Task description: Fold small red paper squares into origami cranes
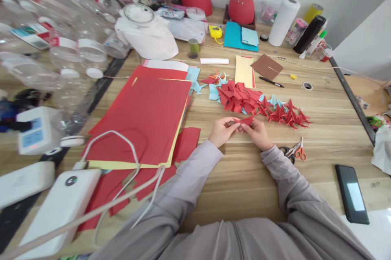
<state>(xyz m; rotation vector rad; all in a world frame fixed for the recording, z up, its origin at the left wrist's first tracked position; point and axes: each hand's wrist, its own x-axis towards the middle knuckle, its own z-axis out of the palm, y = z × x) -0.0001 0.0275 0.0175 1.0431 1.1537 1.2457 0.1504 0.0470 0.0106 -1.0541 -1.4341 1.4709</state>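
Wooden table (320, 105): fills the frame and is crowded along its upper edge.
Stack of red sheets (146, 117): left of centre, lying flat, with a yellow sheet showing beneath.
Pile of folded red figures (244, 99): upper centre, trailing off to the right, with a few pale blue ones mixed in.
Left hand (222, 129) and right hand (259, 133): centre of the frame, side by side, the fingertips of both closed on one folded red paper.
Phone (351, 192): lower right, dark screen up.
Scissors (295, 152): just right of the right wrist, orange handles, nothing touching them.
Folded red paper (247, 120): dead centre, pinched between the two hands just below the pile. By my judgement a fold is half made. Such a crease calls for matched edges and a firm fingertip press.
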